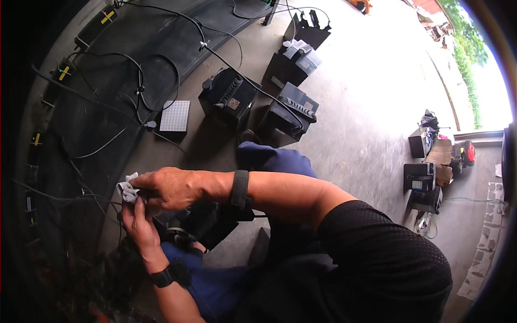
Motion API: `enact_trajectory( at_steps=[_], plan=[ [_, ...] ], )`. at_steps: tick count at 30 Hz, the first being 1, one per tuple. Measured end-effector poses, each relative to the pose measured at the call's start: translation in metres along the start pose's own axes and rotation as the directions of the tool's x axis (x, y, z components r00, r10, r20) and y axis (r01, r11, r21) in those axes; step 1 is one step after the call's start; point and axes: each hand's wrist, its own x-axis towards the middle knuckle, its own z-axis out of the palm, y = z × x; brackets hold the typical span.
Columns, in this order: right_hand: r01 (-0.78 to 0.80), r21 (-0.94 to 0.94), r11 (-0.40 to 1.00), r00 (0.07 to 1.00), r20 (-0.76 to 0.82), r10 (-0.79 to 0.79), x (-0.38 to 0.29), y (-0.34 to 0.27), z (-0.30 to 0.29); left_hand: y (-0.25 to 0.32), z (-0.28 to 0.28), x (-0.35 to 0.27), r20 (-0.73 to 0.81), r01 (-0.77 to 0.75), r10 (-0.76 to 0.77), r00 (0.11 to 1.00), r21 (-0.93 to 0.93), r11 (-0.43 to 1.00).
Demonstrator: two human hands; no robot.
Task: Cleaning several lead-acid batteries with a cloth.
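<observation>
In front of me, both hands meet at a crumpled grey-white cloth (128, 191). My right hand (167, 189) comes across from the right and pinches it between the fingers. From below, my left hand (139, 226) holds the cloth's lower side, its thumb raised against it. Below my forearm, between my legs, sits a dark box-shaped object (218, 230), largely covered by the arm. Black straps circle both wrists.
Black battery-like cases with ribbed grey handles (230, 92) (298, 105) stand beyond my knee (274, 157). Cables (139, 87) loop over a black sheet (121, 36). Charger-like boxes (97, 26) line its far edge. A box with a textured pale top (175, 116) stands nearby. More cases (419, 176) sit far right.
</observation>
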Motion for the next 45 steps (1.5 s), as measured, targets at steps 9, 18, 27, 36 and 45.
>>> enact_trajectory(
  at_steps=[9,18,27,36,45],
  plan=[
    [0.063,-0.239,0.969,0.998,0.028,-0.058,-0.007,0.007,0.019,-0.011,-0.008,0.004,-0.066,-0.056,0.058,0.996,0.024,0.998],
    [0.035,-0.249,0.968,0.999,0.028,-0.029,-0.005,-0.001,0.011,-0.009,-0.011,0.005,-0.106,-0.083,0.088,0.99,0.053,0.995],
    [0.016,-0.262,0.965,0.998,-0.058,-0.033,-0.003,0.002,0.0,-0.007,0.001,-0.004,0.059,-0.031,0.024,0.998,0.121,0.992],
    [-0.195,-0.171,0.966,0.761,-0.648,0.039,-0.05,-0.021,-0.152,0.009,0.017,-0.008,0.281,-0.069,-0.013,0.96,0.281,0.957],
    [-0.606,-0.428,0.671,0.582,-0.813,0.007,-0.318,0.157,-0.27,-0.004,0.025,0.0,0.295,-0.03,-0.102,0.95,0.412,0.911]
  ],
)
